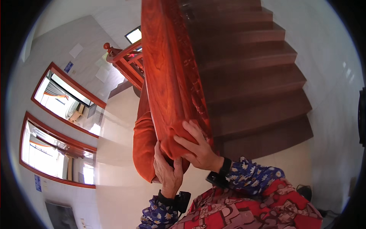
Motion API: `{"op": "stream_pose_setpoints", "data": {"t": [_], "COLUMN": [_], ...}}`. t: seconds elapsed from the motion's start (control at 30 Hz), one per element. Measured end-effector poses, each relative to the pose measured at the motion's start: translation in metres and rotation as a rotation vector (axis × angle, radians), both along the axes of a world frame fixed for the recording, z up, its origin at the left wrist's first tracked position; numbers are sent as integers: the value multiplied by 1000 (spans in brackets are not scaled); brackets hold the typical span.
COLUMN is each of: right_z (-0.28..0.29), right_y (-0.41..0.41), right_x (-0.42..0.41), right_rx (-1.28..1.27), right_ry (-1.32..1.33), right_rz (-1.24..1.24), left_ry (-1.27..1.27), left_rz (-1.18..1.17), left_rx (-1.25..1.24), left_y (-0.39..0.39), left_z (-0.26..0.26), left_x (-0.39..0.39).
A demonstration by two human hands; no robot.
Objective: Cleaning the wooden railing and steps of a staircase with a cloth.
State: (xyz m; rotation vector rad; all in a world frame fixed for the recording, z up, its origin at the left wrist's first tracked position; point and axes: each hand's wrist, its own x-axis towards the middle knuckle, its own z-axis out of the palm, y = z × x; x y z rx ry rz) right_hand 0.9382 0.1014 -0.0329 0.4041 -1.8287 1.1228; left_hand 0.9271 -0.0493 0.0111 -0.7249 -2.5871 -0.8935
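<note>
A broad, polished red-brown wooden handrail [160,74] runs up the middle of the view, its right side carved. My right hand [201,150] presses an orange cloth [171,146] onto the rail's near end, fingers spread over the fabric. At the left edge of that same end, my left hand [168,174] grips the rail, its thumb close to the cloth. More orange cloth [144,146] drapes over a lower wooden part left of the rail; whether it is a separate piece, I cannot tell. The underside of the near end is mostly hidden by my hands.
Dark brown stairs [254,94] lie right of the rail, beside a pale wall [331,114]. A further wooden balustrade [128,65] stands beyond on the left. Pale tiles [114,160] cover the floor. Two red-framed openings [64,183] are in the left wall.
</note>
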Motion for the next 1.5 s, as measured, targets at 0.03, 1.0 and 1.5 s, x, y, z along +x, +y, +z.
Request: {"op": "stream_pose_setpoints", "data": {"t": [0.03, 1.0, 1.5], "right_z": [-11, 12, -165], "right_y": [-1, 153, 35], "right_x": [9, -290, -94], "right_rx": [-57, 302, -609], "right_ry": [-29, -267, -498], "right_rz": [47, -267, 255], "left_ry": [28, -106, -75], "left_rz": [-15, 36, 70], "left_rx": [10, 30, -74], "left_y": [-1, 4, 3], "left_z": [0, -2, -3], "left_x": [-1, -6, -7]}}
